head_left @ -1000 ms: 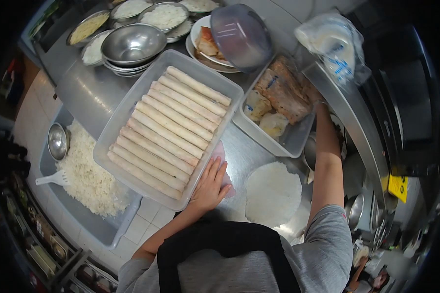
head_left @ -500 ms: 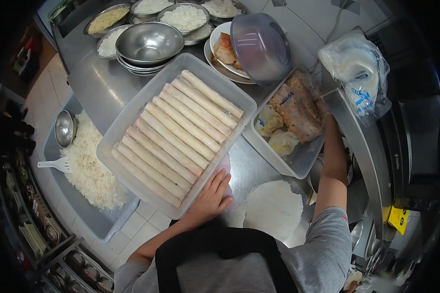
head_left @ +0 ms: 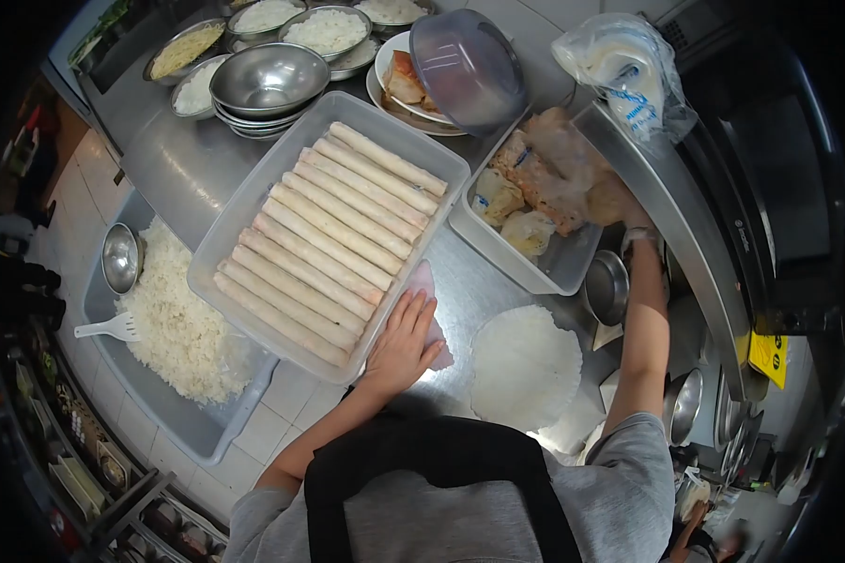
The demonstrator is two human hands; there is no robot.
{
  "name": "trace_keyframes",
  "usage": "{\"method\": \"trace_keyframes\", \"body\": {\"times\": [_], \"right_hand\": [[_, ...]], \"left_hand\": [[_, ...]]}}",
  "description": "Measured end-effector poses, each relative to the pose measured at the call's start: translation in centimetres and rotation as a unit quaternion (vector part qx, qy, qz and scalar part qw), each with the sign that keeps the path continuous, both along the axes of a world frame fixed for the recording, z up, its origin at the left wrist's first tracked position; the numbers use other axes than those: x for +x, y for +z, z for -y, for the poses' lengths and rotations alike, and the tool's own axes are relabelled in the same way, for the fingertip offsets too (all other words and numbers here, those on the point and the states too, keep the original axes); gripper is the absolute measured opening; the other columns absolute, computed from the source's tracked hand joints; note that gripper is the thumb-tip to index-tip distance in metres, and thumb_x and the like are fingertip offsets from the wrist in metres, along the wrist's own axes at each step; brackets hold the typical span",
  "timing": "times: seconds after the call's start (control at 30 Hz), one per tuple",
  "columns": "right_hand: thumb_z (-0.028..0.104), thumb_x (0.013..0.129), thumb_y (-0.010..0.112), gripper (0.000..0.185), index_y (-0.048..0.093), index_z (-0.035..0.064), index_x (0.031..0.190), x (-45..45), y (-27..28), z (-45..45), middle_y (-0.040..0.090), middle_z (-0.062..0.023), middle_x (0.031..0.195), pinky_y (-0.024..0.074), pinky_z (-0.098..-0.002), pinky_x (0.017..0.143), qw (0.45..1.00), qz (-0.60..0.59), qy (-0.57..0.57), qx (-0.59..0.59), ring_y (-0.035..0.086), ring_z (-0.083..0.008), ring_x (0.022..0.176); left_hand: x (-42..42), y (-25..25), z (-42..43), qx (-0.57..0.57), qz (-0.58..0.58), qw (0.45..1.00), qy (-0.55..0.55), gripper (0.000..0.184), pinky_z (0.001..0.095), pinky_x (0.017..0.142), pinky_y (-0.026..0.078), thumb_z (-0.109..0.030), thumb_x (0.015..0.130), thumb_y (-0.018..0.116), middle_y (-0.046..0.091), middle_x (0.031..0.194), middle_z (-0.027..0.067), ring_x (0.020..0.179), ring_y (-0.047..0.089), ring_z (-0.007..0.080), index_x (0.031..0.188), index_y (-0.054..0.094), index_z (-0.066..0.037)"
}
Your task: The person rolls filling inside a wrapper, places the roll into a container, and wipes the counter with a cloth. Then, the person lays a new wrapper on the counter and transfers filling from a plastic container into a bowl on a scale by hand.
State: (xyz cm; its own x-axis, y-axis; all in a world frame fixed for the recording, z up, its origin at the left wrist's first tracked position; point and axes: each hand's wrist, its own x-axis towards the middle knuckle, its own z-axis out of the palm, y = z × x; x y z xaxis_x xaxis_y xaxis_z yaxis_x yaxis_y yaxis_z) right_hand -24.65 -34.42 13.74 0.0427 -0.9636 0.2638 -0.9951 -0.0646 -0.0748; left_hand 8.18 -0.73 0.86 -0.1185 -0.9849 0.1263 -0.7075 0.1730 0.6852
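Observation:
My left hand (head_left: 402,345) lies flat with fingers stretched out on a pinkish sheet or cloth (head_left: 436,342), beside the lower edge of a translucent tub (head_left: 218,225). Inside that tub, long pale uncooked rolls (head_left: 314,244) lie side by side. My right hand (head_left: 637,228) is at the far side of a smaller plastic tub (head_left: 546,274), its fingers hidden or smeared by motion. A clear plastic bag with brownish-orange filling (head_left: 552,178) and small wrapped bundles (head_left: 526,233) sit in this tub. Round white wrapper sheets (head_left: 524,366) rest on the steel counter in front of me.
At left stands a grey bin (head_left: 218,436) of cooked rice with a white fork-like scoop (head_left: 113,327) and a metal bowl (head_left: 122,258). Stacked steel bowls (head_left: 270,80) and bowls of rice (head_left: 327,33) stand behind. A curved steel edge (head_left: 667,197) rises at right.
The view has shifted slightly. My right hand and the filling bag have moved and are now blurred. My left hand still rests by the tub, with more of the pinkish sheet showing.

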Motion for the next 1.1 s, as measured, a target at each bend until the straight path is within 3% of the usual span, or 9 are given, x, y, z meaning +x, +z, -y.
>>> {"method": "trace_keyframes", "body": {"times": [0.07, 0.1, 0.17, 0.27, 0.57, 0.6, 0.7, 0.9, 1.1], "right_hand": [[0.02, 0.076, 0.07, 0.038, 0.059, 0.0, 0.106, 1.3, -4.5, -1.1, 0.064, -0.0153, 0.1, 0.0476, -0.0344, 0.084, 0.961, 0.242, 0.128, -0.032, 0.061, -0.0275, 0.09], [0.021, 0.073, 0.073, 0.044, 0.058, 0.0012, 0.109, 2.2, -8.2, -1.0, 0.063, -0.0149, 0.103, 0.0478, -0.0356, 0.084, 0.877, 0.422, 0.226, -0.051, 0.061, -0.0287, 0.091], [0.016, 0.067, 0.076, 0.052, 0.055, 0.0034, 0.113, 9.6, -1.3, -8.9, 0.058, -0.0157, 0.115, 0.0448, -0.0372, 0.09, 0.978, 0.137, 0.143, 0.066, 0.057, -0.0303, 0.102], [0.021, 0.069, 0.075, 0.057, 0.052, 0.0007, 0.118, 9.3, -5.1, -9.1, 0.057, -0.0207, 0.113, 0.0409, -0.0374, 0.095, 0.964, 0.038, 0.259, -0.037, 0.054, -0.0337, 0.105], [0.031, 0.074, 0.07, 0.057, 0.056, -0.0033, 0.118, 6.4, -4.4, -3.2, 0.057, -0.0172, 0.119, 0.0388, -0.0301, 0.095, 0.851, 0.293, 0.219, 0.376, 0.053, -0.0224, 0.11], [0.027, 0.073, 0.071, 0.047, 0.062, -0.0046, 0.106, 6.9, -5.0, -2.1, 0.061, -0.0163, 0.11, 0.0407, -0.0316, 0.09, 0.896, 0.145, 0.256, 0.332, 0.055, -0.0212, 0.104], [0.025, 0.071, 0.073, 0.042, 0.064, -0.0025, 0.1, 8.7, -4.4, -2.2, 0.062, -0.0174, 0.102, 0.0424, -0.0338, 0.085, 0.883, 0.07, 0.207, 0.416, 0.057, -0.025, 0.097], [0.016, 0.067, 0.073, 0.027, 0.059, -0.0025, 0.081, 8.4, -7.0, -2.9, 0.056, -0.0137, 0.075, 0.0417, -0.0338, 0.07, 0.922, 0.116, 0.248, 0.273, 0.054, -0.0229, 0.075], [0.018, 0.071, 0.071, 0.027, 0.058, -0.004, 0.08, 8.2, -7.3, -2.6, 0.056, -0.0132, 0.077, 0.0427, -0.0353, 0.071, 0.938, 0.017, 0.251, 0.24, 0.054, -0.0231, 0.076]], "left_hand": [[0.0, 0.0, 0.0, -0.004, 0.009, 1.0, -0.001, 0.061, 0.0503, 0.109, 0.018, -0.034, 0.087, 0.055, 0.034, 0.141, 0.0194, 0.134, 0.025, 0.0356, 0.135, 0.037, -0.001], [0.0, 0.0, 0.0, -0.004, 0.017, 1.0, 0.0, 0.061, 0.0505, 0.109, 0.018, -0.034, 0.087, 0.055, 0.034, 0.141, 0.0195, 0.134, 0.025, 0.0356, 0.135, 0.037, 0.0], [0.0, -0.1, 0.0, -0.005, 0.028, 1.0, -0.002, 0.061, 0.0507, 0.109, 0.018, -0.034, 0.087, 0.055, 0.034, 0.14, 0.0197, 0.133, 0.025, 0.0356, 0.135, 0.037, 0.0], [-0.1, -0.1, 0.0, -0.009, 0.036, 0.999, 0.0, 0.062, 0.0509, 0.109, 0.017, -0.034, 0.086, 0.056, 0.035, 0.14, 0.0194, 0.133, 0.026, 0.0354, 0.135, 0.037, 0.0], [-0.2, -0.1, 0.0, -0.017, 0.058, 0.998, 0.008, 0.063, 0.0512, 0.109, 0.018, -0.034, 0.085, 0.057, 0.035, 0.141, 0.0181, 0.133, 0.027, 0.0346, 0.136, 0.036, -0.001], [-0.3, -0.2, 0.1, -0.016, 0.059, 0.998, 0.012, 0.064, 0.0511, 0.109, 0.018, -0.034, 0.085, 0.057, 0.034, 0.141, 0.0178, 0.133, 0.027, 0.0344, 0.136, 0.036, -0.002], [-0.5, -0.3, -0.3, -0.004, 0.067, 0.998, 0.012, 0.064, 0.0511, 0.109, 0.018, -0.034, 0.085, 0.058, 0.034, 0.141, 0.0172, 0.133, 0.027, 0.0341, 0.136, 0.036, -0.002], [-0.5, -0.2, -0.1, -0.013, 0.075, 0.997, 0.014, 0.064, 0.0512, 0.109, 0.018, -0.035, 0.085, 0.058, 0.034, 0.142, 0.0166, 0.133, 0.027, 0.0342, 0.136, 0.037, -0.002], [-0.7, -0.5, -0.3, -0.038, 0.096, 0.995, 0.016, 0.062, 0.0515, 0.108, 0.019, -0.035, 0.085, 0.058, 0.035, 0.141, 0.0166, 0.133, 0.028, 0.0344, 0.134, 0.039, -0.003]]}}
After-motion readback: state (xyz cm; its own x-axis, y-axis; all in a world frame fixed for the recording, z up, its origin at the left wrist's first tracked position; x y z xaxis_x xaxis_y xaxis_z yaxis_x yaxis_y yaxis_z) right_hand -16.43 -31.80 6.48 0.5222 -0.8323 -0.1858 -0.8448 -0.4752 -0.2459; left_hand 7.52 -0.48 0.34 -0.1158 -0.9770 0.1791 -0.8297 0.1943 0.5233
